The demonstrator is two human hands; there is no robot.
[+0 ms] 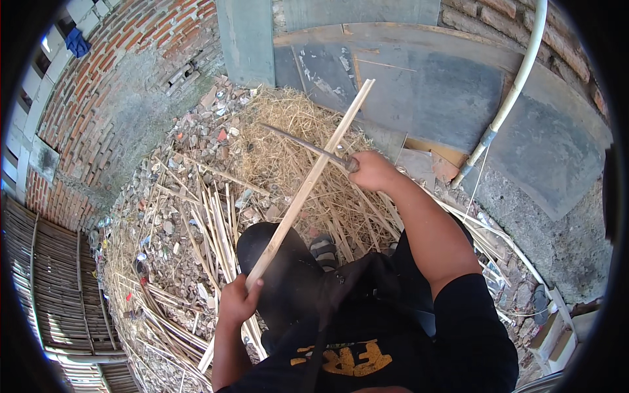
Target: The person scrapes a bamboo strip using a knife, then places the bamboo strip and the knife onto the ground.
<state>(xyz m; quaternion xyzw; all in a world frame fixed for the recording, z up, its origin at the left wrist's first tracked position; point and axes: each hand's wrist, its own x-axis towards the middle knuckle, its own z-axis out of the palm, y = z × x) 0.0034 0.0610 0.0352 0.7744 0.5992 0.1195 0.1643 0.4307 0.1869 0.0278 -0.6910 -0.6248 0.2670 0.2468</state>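
My left hand (237,300) is closed around the lower end of a long pale bamboo strip (298,202). The strip slants up and to the right past my bent knee, its far end over the straw. In my right fist (371,171) is the handle of a long, dark-bladed knife (295,139). Its blade points to the upper left and crosses the strip in its upper half. I cannot tell whether the edge bites into the wood. Below the crossing, a sandalled foot (323,252) shows between my legs.
Shavings and straw (282,114) are heaped ahead. Split bamboo strips (219,226) lie at the left over rubble (167,229). Grey panels (432,92) and a pale pipe (517,88) stand ahead right. A brick wall (85,124) and slatted bamboo screen (59,281) bound the left.
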